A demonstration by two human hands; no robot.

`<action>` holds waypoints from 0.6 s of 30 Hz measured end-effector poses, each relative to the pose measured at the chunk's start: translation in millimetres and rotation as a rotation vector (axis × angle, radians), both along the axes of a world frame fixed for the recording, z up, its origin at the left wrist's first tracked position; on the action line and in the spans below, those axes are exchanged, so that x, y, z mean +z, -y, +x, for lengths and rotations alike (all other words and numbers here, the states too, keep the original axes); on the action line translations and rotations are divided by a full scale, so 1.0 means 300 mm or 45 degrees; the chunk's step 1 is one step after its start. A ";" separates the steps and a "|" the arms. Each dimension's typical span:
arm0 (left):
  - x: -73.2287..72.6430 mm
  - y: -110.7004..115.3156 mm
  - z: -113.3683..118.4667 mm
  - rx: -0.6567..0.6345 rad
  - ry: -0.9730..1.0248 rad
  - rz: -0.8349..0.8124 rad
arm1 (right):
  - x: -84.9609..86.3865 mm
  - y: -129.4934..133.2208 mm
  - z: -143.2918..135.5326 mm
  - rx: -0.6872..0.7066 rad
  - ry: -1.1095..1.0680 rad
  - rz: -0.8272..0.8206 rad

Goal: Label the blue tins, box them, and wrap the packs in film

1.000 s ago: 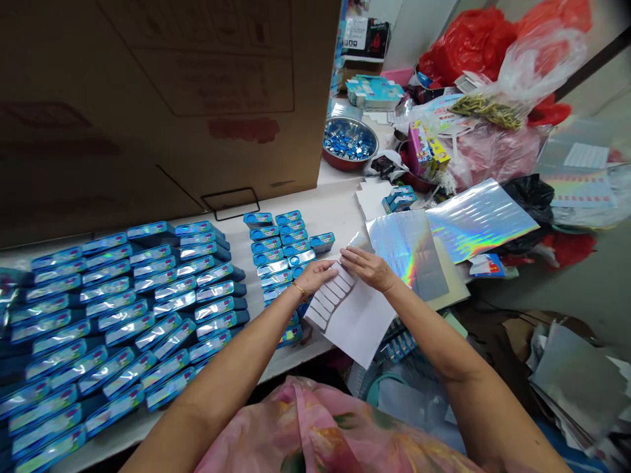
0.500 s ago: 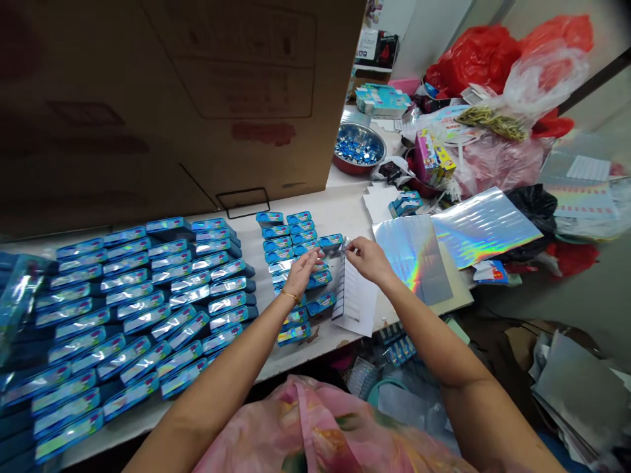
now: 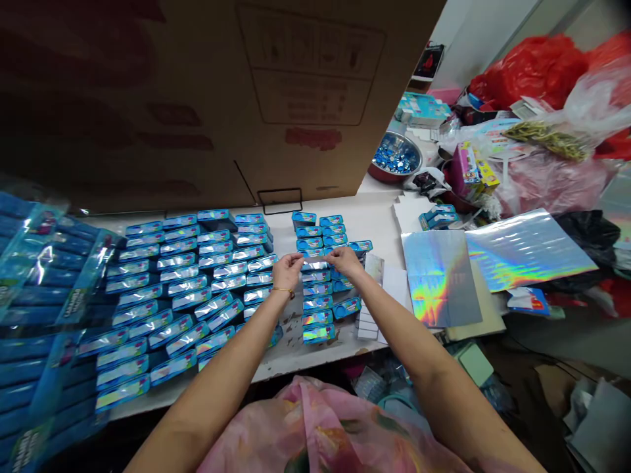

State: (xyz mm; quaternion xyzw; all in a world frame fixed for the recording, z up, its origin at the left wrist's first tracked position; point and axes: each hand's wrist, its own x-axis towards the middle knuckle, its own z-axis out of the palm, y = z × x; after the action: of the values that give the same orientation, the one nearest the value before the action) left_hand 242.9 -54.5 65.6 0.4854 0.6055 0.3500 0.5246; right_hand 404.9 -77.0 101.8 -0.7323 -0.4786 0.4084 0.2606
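Observation:
My left hand point(image 3: 288, 272) and my right hand point(image 3: 345, 261) pinch the two ends of a narrow strip point(image 3: 314, 259). The strip is stretched level over a column of small blue boxes point(image 3: 317, 303); whether it touches one is too small to tell. Shiny labels show on the lower boxes of that column. A second short column of blue boxes point(image 3: 334, 230) stands beside it, partly behind my right hand. White sheets with strips point(image 3: 368, 322) lie just right of the boxes, below my right wrist.
Many blue boxes point(image 3: 188, 282) stand in rows at the left, beside plastic-wrapped packs point(image 3: 34, 315). A large cardboard box point(image 3: 315, 85) rises behind. Holographic sheets point(image 3: 438, 276), a metal bowl point(image 3: 397, 156) and bags are at the right.
My left hand has closed on one end of a strip. My right hand has moved left from the white sheets, holding the other end over the boxes. The view has shifted left.

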 end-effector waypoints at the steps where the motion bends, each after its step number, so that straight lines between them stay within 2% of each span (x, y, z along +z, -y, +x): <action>1: -0.006 -0.018 -0.016 -0.017 -0.095 0.036 | -0.015 -0.021 -0.020 -0.001 0.043 -0.031; 5: -0.012 -0.073 -0.057 -0.123 -0.503 0.165 | -0.048 -0.084 -0.079 0.073 0.310 -0.078; 7: -0.013 -0.088 -0.063 -0.153 -0.624 0.172 | -0.054 -0.100 -0.098 0.132 0.427 -0.066; 13: -0.041 -0.103 -0.048 -0.146 -0.722 0.114 | -0.065 -0.110 -0.124 0.196 0.650 -0.094; 18: -0.077 -0.107 -0.027 -0.138 -0.728 0.042 | -0.074 -0.096 -0.142 0.326 0.846 -0.119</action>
State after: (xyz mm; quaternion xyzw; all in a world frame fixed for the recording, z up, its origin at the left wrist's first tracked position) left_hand 234.8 -22.4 42.6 0.6046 0.6960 0.1803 0.3426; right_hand 362.3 -48.2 79.7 -0.7704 -0.6058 0.1988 0.0036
